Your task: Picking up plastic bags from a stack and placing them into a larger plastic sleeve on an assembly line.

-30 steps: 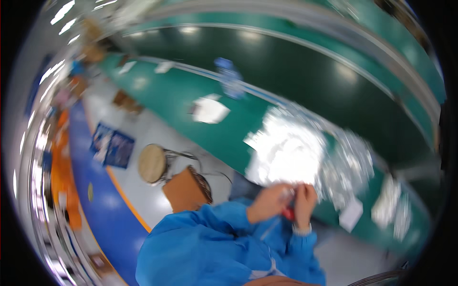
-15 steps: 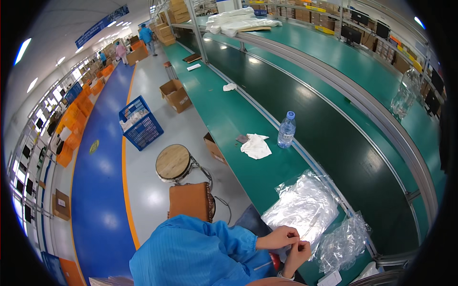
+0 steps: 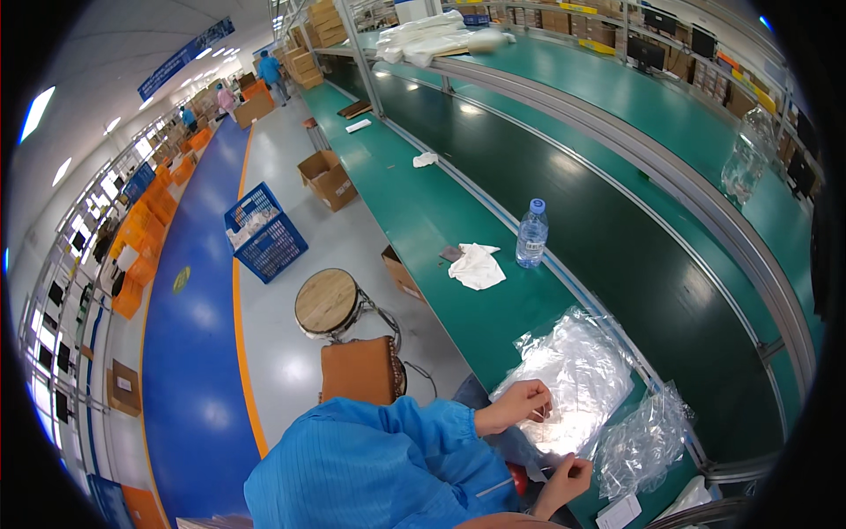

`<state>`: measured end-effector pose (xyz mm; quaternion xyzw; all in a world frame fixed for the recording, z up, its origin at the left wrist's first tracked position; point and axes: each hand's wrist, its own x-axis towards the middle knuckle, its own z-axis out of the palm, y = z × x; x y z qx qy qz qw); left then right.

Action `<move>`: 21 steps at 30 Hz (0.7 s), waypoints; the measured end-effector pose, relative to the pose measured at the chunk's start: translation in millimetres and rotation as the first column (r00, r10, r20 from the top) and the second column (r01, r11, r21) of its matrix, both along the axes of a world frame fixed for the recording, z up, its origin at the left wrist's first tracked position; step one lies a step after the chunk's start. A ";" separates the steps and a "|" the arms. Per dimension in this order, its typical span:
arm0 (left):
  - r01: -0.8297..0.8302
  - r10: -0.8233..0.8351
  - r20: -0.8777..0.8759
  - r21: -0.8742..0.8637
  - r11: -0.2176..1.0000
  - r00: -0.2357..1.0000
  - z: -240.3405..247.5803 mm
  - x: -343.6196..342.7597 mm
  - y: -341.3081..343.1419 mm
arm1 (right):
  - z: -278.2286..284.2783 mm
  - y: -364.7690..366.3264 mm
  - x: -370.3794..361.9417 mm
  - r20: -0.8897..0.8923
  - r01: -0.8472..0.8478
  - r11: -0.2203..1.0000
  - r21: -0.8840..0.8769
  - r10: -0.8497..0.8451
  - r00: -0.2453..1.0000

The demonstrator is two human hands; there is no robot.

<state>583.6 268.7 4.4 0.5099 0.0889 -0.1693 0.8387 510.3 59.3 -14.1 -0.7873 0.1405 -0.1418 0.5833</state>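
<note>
My left hand (image 3: pixel 513 407), coming out of a blue sleeve, is closed with thumb and fingers pinched, over the near left edge of a stack of clear plastic bags (image 3: pixel 577 370). Something thin and pale shows at its fingertips, too small to name. Nearer to me, my right hand (image 3: pixel 564 485) is closed too, its fingers curled and pressed together beside the stack's lower corner. Whatever it holds, if anything, is hidden. A crumpled heap of clear plastic (image 3: pixel 648 445) lies right of the stack, with a small white card (image 3: pixel 619 511) below it.
A water bottle (image 3: pixel 531 234) stands on the green bench (image 3: pixel 401 189) beside a white cloth (image 3: pixel 477 266). A dark conveyor belt (image 3: pixel 608 238) runs along the bench's right side. Left on the floor are a round stool (image 3: pixel 326 301), a brown seat (image 3: pixel 357 370) and a blue crate (image 3: pixel 275 247).
My hands were together at the fingertips and have come apart. The left has moved up and slightly left, the right down and to the right. The view has shifted slightly.
</note>
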 end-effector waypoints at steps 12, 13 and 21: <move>-0.264 0.186 0.339 0.201 0.943 0.922 30.1 -8.5 -24.4 | 34.5 4.1 -2.9 0.148 0.231 0.662 -0.713 -0.180 0.973; -0.265 0.126 0.389 0.326 0.908 0.912 38.7 -11.7 -27.4 | 43.5 9.1 -3.9 0.157 0.212 0.736 -0.643 -0.144 0.977; -0.312 -0.157 0.644 0.552 0.773 0.749 34.3 -38.5 -44.0 | 55.1 51.3 -0.1 0.111 -0.236 0.934 0.267 0.214 0.971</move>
